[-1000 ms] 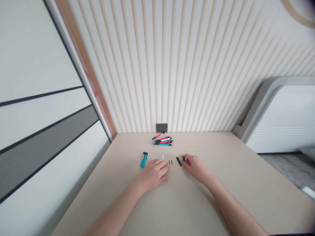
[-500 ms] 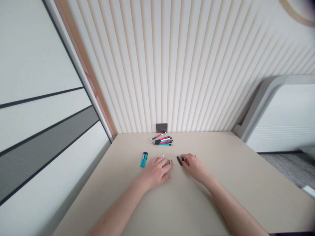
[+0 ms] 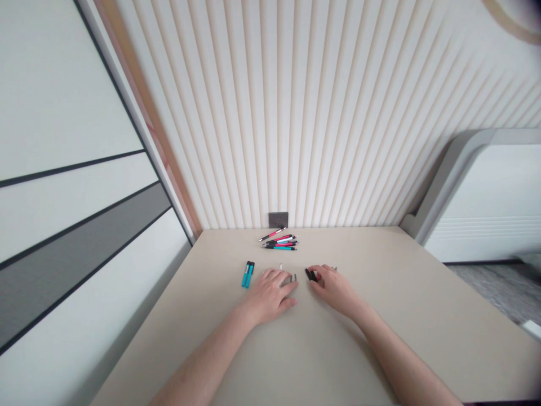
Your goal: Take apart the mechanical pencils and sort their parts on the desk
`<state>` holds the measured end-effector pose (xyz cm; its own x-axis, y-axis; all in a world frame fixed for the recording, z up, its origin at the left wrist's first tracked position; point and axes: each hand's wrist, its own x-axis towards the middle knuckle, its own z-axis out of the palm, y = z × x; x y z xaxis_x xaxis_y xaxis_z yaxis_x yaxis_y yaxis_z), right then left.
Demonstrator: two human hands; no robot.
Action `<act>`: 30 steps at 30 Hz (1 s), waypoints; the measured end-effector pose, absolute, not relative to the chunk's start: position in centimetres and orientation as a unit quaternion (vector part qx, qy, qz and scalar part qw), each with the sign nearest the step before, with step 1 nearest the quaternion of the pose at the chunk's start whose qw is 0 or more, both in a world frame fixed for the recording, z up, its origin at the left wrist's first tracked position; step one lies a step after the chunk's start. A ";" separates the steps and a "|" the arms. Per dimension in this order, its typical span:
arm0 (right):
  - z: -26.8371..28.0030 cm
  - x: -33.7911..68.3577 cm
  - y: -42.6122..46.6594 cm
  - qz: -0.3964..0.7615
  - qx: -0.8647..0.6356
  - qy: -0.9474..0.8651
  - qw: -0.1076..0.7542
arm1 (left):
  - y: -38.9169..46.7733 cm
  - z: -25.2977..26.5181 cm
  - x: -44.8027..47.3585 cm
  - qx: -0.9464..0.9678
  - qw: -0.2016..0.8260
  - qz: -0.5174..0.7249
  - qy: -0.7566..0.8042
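Note:
My left hand (image 3: 270, 294) lies palm down on the table, thumb out and fingers apart. By its fingertips are small grey metallic pieces (image 3: 293, 277), and a thin clear piece (image 3: 280, 266) lies just beyond. Two teal pen barrels with dark ends (image 3: 248, 274) rest side by side to its left. My right hand (image 3: 333, 286) has thumb and fingers curled around short black pen parts (image 3: 310, 274), which are partly covered by the fingers. Another small light bit pokes out behind the right knuckles, too small to name.
A loose pile of red, teal and black pens (image 3: 281, 242) lies at the back of the beige table (image 3: 270, 361). A dark wall socket (image 3: 278, 220) sits just above it. A white cabinet stands on the left, a grey-white bed frame (image 3: 486, 192) on the right.
My right thumb and fingers have closed in around the black parts, which now lie closer together. My left hand has stayed in nearly the same place.

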<state>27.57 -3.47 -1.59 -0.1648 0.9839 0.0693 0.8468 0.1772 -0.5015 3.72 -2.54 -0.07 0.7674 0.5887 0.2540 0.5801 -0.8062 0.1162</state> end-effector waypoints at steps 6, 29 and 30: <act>-1.6 27.1 -3.5 0.165 -0.623 -0.741 0.191 | -2.5 -0.2 3.9 0.943 0.010 0.134 0.305; -0.3 26.3 -3.2 0.103 -0.625 -0.739 0.231 | -3.2 0.2 4.0 0.954 0.008 0.129 0.270; -0.1 26.1 -2.8 0.095 -0.625 -0.742 0.223 | -3.2 0.2 4.0 0.954 0.008 0.129 0.269</act>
